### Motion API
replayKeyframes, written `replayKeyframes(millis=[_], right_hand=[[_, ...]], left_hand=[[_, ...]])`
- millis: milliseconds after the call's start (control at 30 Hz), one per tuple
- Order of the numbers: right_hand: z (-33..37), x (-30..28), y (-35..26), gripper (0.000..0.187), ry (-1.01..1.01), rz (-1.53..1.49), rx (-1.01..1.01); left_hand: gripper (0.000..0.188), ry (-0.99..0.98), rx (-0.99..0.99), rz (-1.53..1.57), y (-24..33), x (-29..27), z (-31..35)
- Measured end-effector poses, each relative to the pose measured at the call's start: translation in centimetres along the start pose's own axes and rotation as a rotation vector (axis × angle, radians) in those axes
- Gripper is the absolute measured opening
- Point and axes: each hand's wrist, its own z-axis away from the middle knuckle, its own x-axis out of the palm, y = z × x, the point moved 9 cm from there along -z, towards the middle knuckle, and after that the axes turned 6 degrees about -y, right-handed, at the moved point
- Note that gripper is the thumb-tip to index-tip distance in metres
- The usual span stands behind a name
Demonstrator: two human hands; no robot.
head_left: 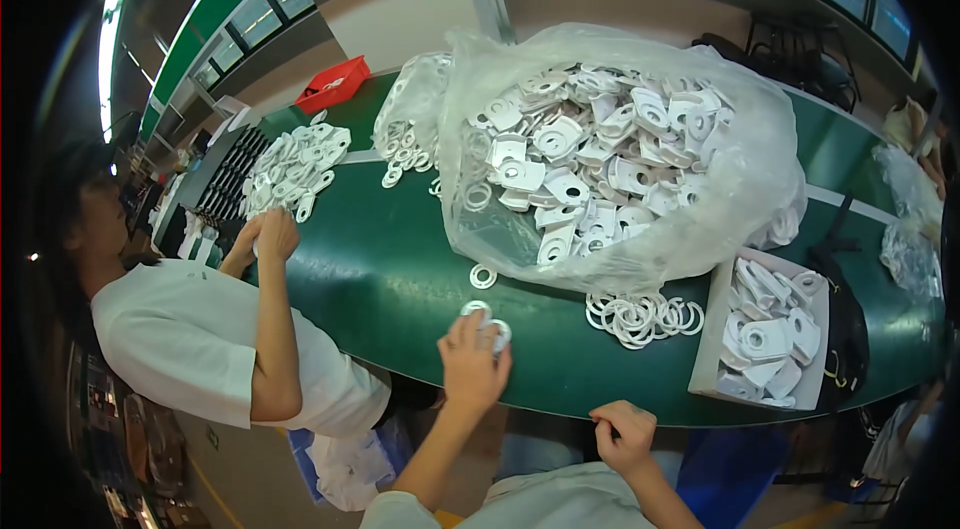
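Observation:
My left hand [474,369] reaches over the green table with its fingertips closed on white rings [501,336], one by the index side and another past the fingertips. A single flat white ring [483,276] lies just beyond them. At the table's front edge my right hand [625,434] is curled closed, and whatever is inside it is hidden. Ahead of both hands, a large clear plastic bag [640,264] lies open, full of white plastic parts [600,149] with round holes. Between the bag and my right hand sits a loose pile of white rings [640,317].
A white box [708,359] of similar white parts stands at the right. On the left, a co-worker [200,329] handles parts near a heap of white pieces [295,164]. Farther back are a red bin [335,84] and a smaller clear bag [410,99] with rings.

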Motion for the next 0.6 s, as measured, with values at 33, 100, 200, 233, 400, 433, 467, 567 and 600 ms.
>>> replayKeyframes(millis=[33, 100, 200, 233, 400, 433, 467, 567, 600], right_hand=[[0.0, 0.1, 0.0, 0.014, -0.006, -0.003, 0.003], [0.1, 0.3, -0.2, 0.014, -0.017, -0.013, 0.003], [0.0, 0.1, 0.2, 0.013, -0.037, -0.010, 0.028], [0.0, 0.1, 0.2, 0.013, -0.052, -0.024, 0.040], [-0.1, 0.1, 0.8, 0.013, -0.104, -0.101, 0.110], [-0.1, 0.0, 0.6, 0.013, -0.109, -0.137, 0.110], [-0.1, 0.0, 0.5, 0.013, -0.115, -0.174, 0.110], [-0.3, -0.2, 0.4, 0.014, -0.120, -0.159, 0.106], [-0.3, -0.3, 0.5, 0.014, -0.118, -0.159, 0.106]], left_hand=[[0.034, -0.005, 0.054, 0.009, 1.9, 0.2, -0.2], [0.035, -0.003, 0.099, 0.049, 4.1, 0.6, -0.9], [0.037, -0.014, 0.197, 0.149, 7.1, 1.2, -2.2], [0.037, -0.025, 0.243, 0.196, 7.8, 1.1, -2.4], [0.030, 0.154, -0.021, 0.461, 0.4, 0.0, -3.8], [0.027, 0.194, -0.158, 0.474, -2.1, -0.2, -4.3], [0.027, 0.189, -0.156, 0.476, -2.9, 0.0, -5.0], [0.023, 0.263, -0.038, 0.148, -2.6, -1.8, -6.3], [0.022, 0.133, -0.032, 0.220, -3.0, -0.5, -6.6]])
